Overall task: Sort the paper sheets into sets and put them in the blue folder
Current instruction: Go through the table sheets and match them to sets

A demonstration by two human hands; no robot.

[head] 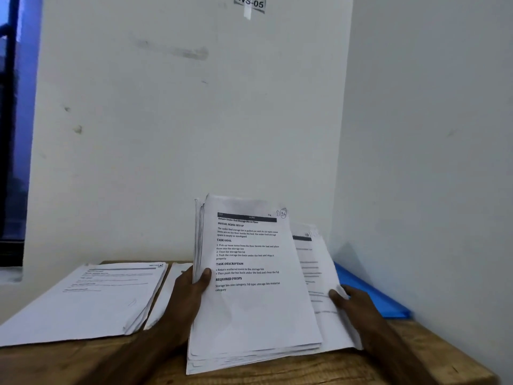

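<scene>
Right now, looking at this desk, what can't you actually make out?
Head view:
- blue folder: mostly behind the right hand and the loose sheet; open or closed unclear.
- loose sheet: print blurred, half covered by the held stack.
- held stack in the left hand: only its top page shows.
- left pile: text too blurred.
- wall label: cut by the top edge.

Workstation fixtures
Wooden table [305, 369]; white wall [166, 134] bearing taped label "WS-05" [250, 2]; dark-framed window [11, 134] at left.
</scene>
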